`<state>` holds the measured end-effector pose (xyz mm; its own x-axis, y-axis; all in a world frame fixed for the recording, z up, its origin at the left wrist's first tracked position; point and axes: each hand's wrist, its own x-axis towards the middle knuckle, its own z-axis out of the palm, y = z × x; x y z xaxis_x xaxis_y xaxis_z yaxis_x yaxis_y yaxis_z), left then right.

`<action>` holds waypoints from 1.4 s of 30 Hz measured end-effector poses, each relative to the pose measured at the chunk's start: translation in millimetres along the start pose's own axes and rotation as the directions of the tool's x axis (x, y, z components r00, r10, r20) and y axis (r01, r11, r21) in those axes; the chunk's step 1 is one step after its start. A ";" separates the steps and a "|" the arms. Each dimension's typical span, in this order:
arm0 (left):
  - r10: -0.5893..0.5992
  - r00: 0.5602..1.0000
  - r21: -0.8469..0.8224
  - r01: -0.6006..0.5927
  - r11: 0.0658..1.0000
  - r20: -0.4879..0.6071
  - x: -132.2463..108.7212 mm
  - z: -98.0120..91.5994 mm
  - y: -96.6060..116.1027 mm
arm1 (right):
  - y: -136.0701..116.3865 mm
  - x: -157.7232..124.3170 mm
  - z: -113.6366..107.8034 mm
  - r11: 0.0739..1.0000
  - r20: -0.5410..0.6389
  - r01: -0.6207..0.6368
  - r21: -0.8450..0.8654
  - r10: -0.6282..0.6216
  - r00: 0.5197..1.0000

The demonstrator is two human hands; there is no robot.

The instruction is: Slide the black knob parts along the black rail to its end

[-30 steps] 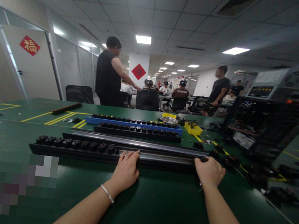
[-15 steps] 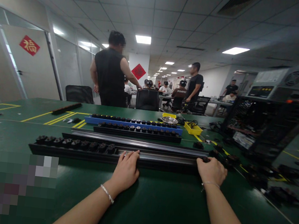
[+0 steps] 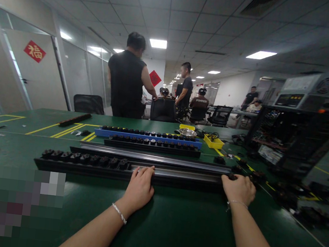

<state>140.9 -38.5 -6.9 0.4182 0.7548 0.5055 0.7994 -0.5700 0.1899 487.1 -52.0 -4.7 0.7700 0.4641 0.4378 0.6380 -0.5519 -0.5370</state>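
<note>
A long black rail [image 3: 176,175] lies across the green table [image 3: 170,227] in front of me, with several black round parts [image 3: 86,158] seated along its left half. My left hand [image 3: 139,187] rests flat on the rail's middle, fingers stretched out on it. My right hand [image 3: 239,189] is curled at the rail's right end, fingertips hidden, close to small black parts [image 3: 258,176] lying there. A metal rail [image 3: 154,157] lies just behind.
Further back sit a blue rail [image 3: 148,137] and another black rail [image 3: 152,147] full of parts, a metal bowl [image 3: 187,133] and a yellow tray [image 3: 213,141]. An open computer case [image 3: 294,130] stands at right. People stand and sit beyond the table.
My hands have hardly moved; the right one sits slightly further right. A person in the background has walked from right to left, and the nearer standing person has turned.
</note>
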 end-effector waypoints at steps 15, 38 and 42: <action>0.003 1.000 0.002 -0.003 1.000 -0.011 -0.4 0.4 0.2 | 6.7 10.8 -4.5 0.995 0.132 -0.093 0.023 0.089 0.987; 0.003 1.000 -0.003 -0.003 1.000 -0.004 -0.6 -1.6 2.0 | 13.2 25.4 -10.3 0.976 0.203 -0.201 0.082 0.181 0.962; 0.002 1.000 -0.005 -0.002 1.000 -0.002 -0.2 -1.8 2.4 | 15.6 27.0 -10.2 0.977 0.193 -0.200 0.071 0.184 0.964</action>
<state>142.0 -40.6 -5.0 0.4194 0.7528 0.5073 0.7960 -0.5737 0.1932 517.8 -55.1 6.1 0.8581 0.4792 0.1845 0.4685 -0.5833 -0.6636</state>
